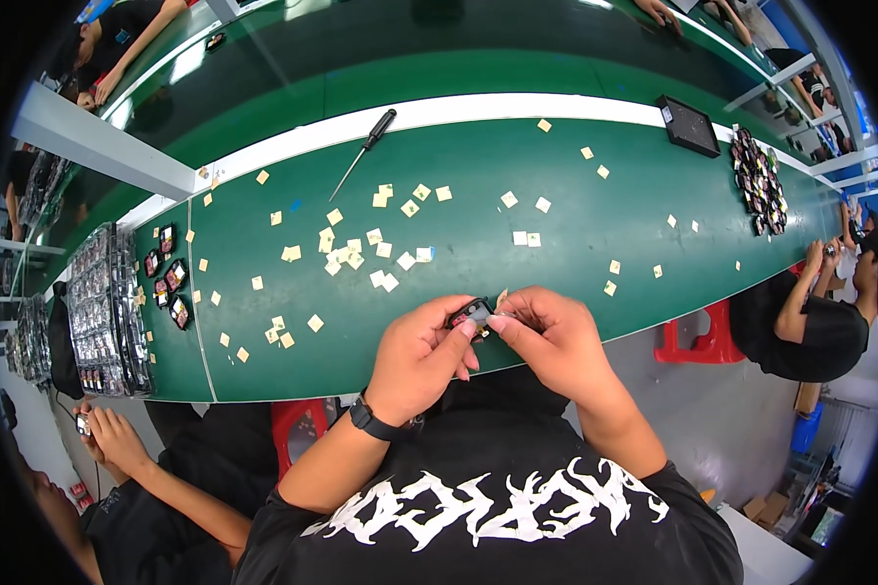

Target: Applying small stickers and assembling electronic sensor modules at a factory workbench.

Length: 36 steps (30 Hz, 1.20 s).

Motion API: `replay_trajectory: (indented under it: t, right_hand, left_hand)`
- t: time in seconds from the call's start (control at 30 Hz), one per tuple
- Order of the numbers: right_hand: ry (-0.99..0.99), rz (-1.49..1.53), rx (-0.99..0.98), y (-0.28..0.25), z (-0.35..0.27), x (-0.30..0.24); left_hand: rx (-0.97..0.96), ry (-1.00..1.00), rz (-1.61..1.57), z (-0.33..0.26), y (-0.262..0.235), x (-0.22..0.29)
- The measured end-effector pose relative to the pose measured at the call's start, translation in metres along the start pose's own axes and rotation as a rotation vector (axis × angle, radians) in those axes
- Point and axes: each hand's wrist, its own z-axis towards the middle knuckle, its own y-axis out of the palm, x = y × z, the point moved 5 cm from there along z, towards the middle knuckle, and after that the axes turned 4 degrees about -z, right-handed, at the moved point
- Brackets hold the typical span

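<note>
My left hand (421,353) is closed around a small black device (470,313) with a glossy face, just over the near edge of the green table (439,263). The thumb lies across its front. Against the device's right side, my right hand (553,341) is closed with thumb and forefinger pinched together. A small pale piece seems to show by those fingertips, but what they hold is too small to make out. Many little cream squares (354,260) lie scattered beyond my hands.
A screwdriver (369,146) rests near the far edge. Several small black devices (174,276) sit at left, beside stacked clear trays (102,312). At far right are a black tray (690,127) and a device pile (759,182). Co-workers sit on both sides; a red stool (698,336) stands right.
</note>
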Motion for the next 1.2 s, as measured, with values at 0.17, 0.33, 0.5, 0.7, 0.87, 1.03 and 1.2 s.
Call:
replay_trajectory:
  t: [0.17,0.33,0.5,0.7,0.87,1.03,1.2]
  right_hand:
    - [0.027,0.068,-0.013,0.003,-0.001,-0.003]
    - [0.119,0.042,-0.022,0.004,-0.004,-0.01]
    - [0.015,-0.045,0.002,0.008,-0.004,-0.012]
    - [-0.095,-0.237,0.022,0.009,0.0,-0.024]
    - [-0.076,-0.184,-0.028,0.009,0.004,-0.018]
    - [0.002,0.045,0.001,0.007,0.012,0.006]
    - [0.121,0.076,0.035,0.005,0.022,0.006]
  left_hand:
    - [0.063,0.077,0.021,-0.001,-0.001,0.001]
    - [0.096,0.056,0.052,-0.001,0.0,0.002]
    - [0.092,0.059,0.071,0.0,-0.001,-0.001]
    - [0.073,0.097,0.089,-0.001,-0.001,-0.002]
    - [0.03,0.147,0.156,-0.004,-0.002,0.0]
    - [-0.012,0.148,0.134,-0.003,-0.001,-0.003]
    - [-0.088,0.118,0.129,-0.003,-0.005,-0.004]
